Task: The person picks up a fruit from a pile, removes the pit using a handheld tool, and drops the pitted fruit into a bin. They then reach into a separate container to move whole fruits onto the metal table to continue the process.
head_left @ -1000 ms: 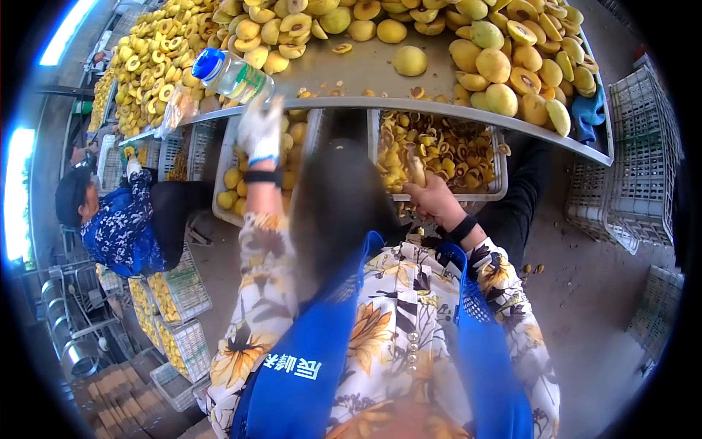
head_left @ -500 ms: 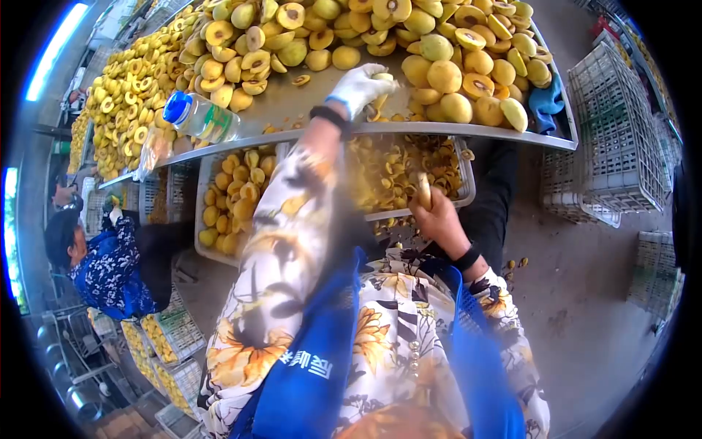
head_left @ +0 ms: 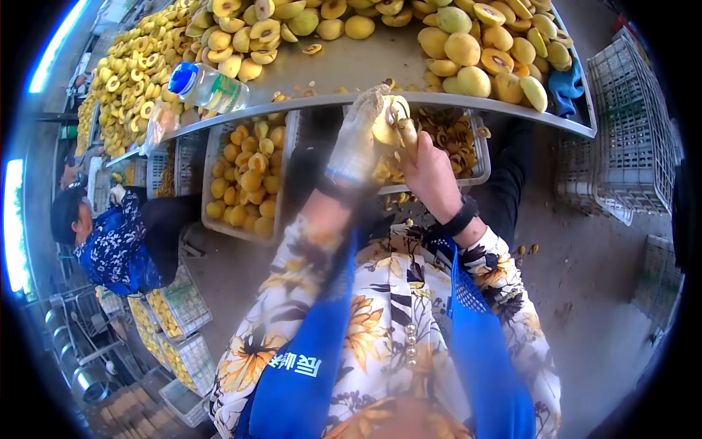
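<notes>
My left hand (head_left: 357, 135), in a pale glove, is closed on a yellow fruit half (head_left: 389, 121) near the metal table's front rim (head_left: 329, 100). Close against it on the right, my bare right hand (head_left: 434, 174) grips a small tool with a pale handle (head_left: 408, 134); the tool's tip is hidden at the fruit. Below both hands is a crate (head_left: 479, 157) of fruit pieces and scraps, partly covered by them. Halved yellow fruits (head_left: 497, 61) are heaped on the table.
A crate of fruit halves (head_left: 245, 179) stands left of my arms. On the table lie a blue-capped bottle (head_left: 208, 88) and a blue cloth (head_left: 565, 88). Stacked crates (head_left: 632, 124) stand at right. A person in blue (head_left: 117, 245) sits at left.
My left hand has come back from the tabletop to the front rim with a fruit half. My right hand has risen with the tool to meet it. The view has shifted slightly.
</notes>
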Available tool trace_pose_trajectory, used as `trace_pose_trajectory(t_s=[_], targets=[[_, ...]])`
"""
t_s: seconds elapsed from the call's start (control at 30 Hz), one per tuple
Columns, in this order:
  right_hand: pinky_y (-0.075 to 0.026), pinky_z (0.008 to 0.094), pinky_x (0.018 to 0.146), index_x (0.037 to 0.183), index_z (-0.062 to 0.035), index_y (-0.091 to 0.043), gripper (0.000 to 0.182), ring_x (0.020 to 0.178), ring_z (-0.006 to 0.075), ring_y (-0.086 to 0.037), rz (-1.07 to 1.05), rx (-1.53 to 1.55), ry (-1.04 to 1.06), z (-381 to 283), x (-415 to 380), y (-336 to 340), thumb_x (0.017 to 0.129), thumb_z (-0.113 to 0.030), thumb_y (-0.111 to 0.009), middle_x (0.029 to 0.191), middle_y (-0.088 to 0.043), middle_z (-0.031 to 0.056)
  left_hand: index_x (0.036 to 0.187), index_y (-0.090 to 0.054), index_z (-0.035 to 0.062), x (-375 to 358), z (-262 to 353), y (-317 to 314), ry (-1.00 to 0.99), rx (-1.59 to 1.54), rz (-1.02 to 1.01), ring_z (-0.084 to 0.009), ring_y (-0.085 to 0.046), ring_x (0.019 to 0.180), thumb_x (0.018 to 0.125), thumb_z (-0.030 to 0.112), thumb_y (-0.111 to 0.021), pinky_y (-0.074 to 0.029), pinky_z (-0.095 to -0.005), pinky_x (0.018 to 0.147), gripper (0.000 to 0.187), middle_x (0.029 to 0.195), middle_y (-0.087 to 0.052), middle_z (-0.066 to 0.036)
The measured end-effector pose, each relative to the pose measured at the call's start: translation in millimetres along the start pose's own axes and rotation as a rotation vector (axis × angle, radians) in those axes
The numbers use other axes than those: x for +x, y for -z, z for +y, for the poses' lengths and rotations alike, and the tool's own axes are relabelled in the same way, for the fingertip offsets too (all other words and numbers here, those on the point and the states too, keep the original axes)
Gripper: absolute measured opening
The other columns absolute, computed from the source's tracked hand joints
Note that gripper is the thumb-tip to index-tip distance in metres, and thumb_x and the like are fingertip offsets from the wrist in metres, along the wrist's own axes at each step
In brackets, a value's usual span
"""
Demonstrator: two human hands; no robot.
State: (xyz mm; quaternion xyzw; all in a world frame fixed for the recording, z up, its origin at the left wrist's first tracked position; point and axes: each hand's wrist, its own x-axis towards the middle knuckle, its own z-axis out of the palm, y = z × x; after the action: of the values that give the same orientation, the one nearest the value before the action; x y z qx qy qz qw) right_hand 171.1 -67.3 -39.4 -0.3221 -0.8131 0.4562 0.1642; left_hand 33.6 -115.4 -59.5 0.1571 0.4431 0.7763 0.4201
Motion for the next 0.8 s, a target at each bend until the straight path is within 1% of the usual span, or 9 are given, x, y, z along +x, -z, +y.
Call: trace_pose_trajectory(t_s=[0.07, 0.13, 0.37, 0.47, 0.5, 0.57, 0.6, 0.7, 0.8], targets=[[-0.043, 0.0490, 0.061, 0.089, 0.0043, -0.042, 0.022, 0.073, 0.0465, -0.054, 0.002, 0.001, 0.013, 0.6, -3.3, -0.1, 0.080, -0.010, -0.055, 0.070, -0.055, 0.0291, 0.116, -0.049, -0.0012, -5.3, 7.4, -2.8, 0.080, -0.096, 0.009, -0.0216, -0.056, 0.095, 0.092, 0.023, -0.052, -0.047, -0.0318, 0.084, 0.034, 0.108, -0.056, -0.013], [-0.043, 0.0491, 0.063, 0.090, 0.0046, -0.042, 0.021, 0.074, 0.0467, -0.054, 0.013, -0.032, 0.024, -1.2, -10.1, 0.0, 0.080, -0.009, -0.055, 0.072, -0.055, 0.0299, 0.115, -0.051, -0.0017, -13.4, 7.9, -13.9, -0.078, 0.149, 0.009, -0.0210, -0.056, 0.096, 0.092, 0.022, -0.050, -0.047, -0.0306, 0.085, 0.033, 0.108, -0.056, -0.013], [-0.044, 0.0495, 0.066, 0.090, 0.0054, -0.042, 0.021, 0.076, 0.0477, -0.054, -0.067, -0.010, 0.027, -13.6, -14.9, 6.8, 0.079, -0.008, -0.053, 0.072, -0.055, 0.0307, 0.109, -0.056, -0.0031, -10.7, 5.8, -7.9, -0.156, 0.320, -0.014, -0.0183, -0.059, 0.092, 0.091, 0.019, -0.050, -0.047, -0.0277, 0.082, 0.029, 0.104, -0.060, -0.011], [-0.044, 0.0495, 0.067, 0.088, 0.0058, -0.042, 0.019, 0.076, 0.0479, -0.054, -0.161, -0.024, 0.049, -9.9, -15.1, 8.1, 0.079, -0.008, -0.053, 0.072, -0.056, 0.0304, 0.107, -0.058, -0.0034, -8.9, 21.1, 2.5, -0.398, 0.884, -0.284, -0.0176, -0.059, 0.089, 0.090, 0.021, -0.051, -0.047, -0.0273, 0.081, 0.030, 0.100, -0.062, -0.010], [-0.044, 0.0492, 0.068, 0.088, 0.0061, -0.043, 0.019, 0.077, 0.0480, -0.054, -0.213, -0.071, 0.080, -11.5, -14.8, 11.6, 0.079, -0.008, -0.052, 0.072, -0.055, 0.0305, 0.105, -0.059, -0.0020, -5.4, 24.9, 6.8, -0.227, 0.761, -0.338, -0.0164, -0.059, 0.087, 0.089, 0.021, -0.052, -0.048, -0.0270, 0.078, 0.029, 0.099, -0.062, -0.010], [-0.045, 0.0469, 0.065, 0.088, 0.0066, -0.044, 0.018, 0.072, 0.0450, -0.056, -0.319, -0.058, 0.061, -16.3, -13.5, 16.7, 0.080, -0.008, -0.051, 0.070, -0.056, 0.0288, 0.103, -0.060, 0.0008, 4.5, 30.3, 16.8, 0.116, 0.501, -0.431, -0.0140, -0.060, 0.084, 0.087, 0.020, -0.055, -0.049, -0.0265, 0.072, 0.025, 0.095, -0.062, -0.009], [-0.046, 0.0448, 0.061, 0.088, 0.0067, -0.044, 0.018, 0.066, 0.0420, -0.058, -0.371, 0.001, 0.013, -19.2, -10.2, 19.1, 0.080, -0.009, -0.051, 0.068, -0.056, 0.0270, 0.104, -0.059, 0.0015, 10.3, 34.8, 21.1, 0.367, 0.273, -0.459, -0.0153, -0.060, 0.083, 0.089, 0.036, -0.053, -0.050, -0.0271, 0.072, 0.038, 0.096, -0.061, -0.010], [-0.044, 0.0360, 0.046, 0.089, 0.0059, -0.045, 0.019, 0.049, 0.0271, -0.055, -0.370, 0.225, -0.127, -14.4, -6.1, 10.5, 0.081, -0.011, -0.050, 0.062, -0.056, 0.0168, 0.104, -0.057, 0.0025, 4.8, 46.6, 5.7, 0.445, 0.177, -0.249, -0.0161, -0.061, 0.082, 0.090, 0.049, -0.047, -0.051, -0.0280, 0.069, 0.050, 0.093, -0.062, -0.009], [-0.038, 0.0276, 0.036, 0.090, 0.0036, -0.046, 0.017, 0.039, 0.0136, -0.047, -0.306, 0.467, -0.278, -18.4, -4.8, 2.8, 0.082, -0.011, -0.050, 0.059, -0.052, 0.0065, 0.104, -0.057, 0.0005, -20.2, 43.4, -20.8, 0.076, 0.271, 0.034, -0.0158, -0.061, 0.080, 0.091, 0.039, -0.051, -0.050, -0.0261, 0.070, 0.042, 0.094, -0.063, -0.008]])
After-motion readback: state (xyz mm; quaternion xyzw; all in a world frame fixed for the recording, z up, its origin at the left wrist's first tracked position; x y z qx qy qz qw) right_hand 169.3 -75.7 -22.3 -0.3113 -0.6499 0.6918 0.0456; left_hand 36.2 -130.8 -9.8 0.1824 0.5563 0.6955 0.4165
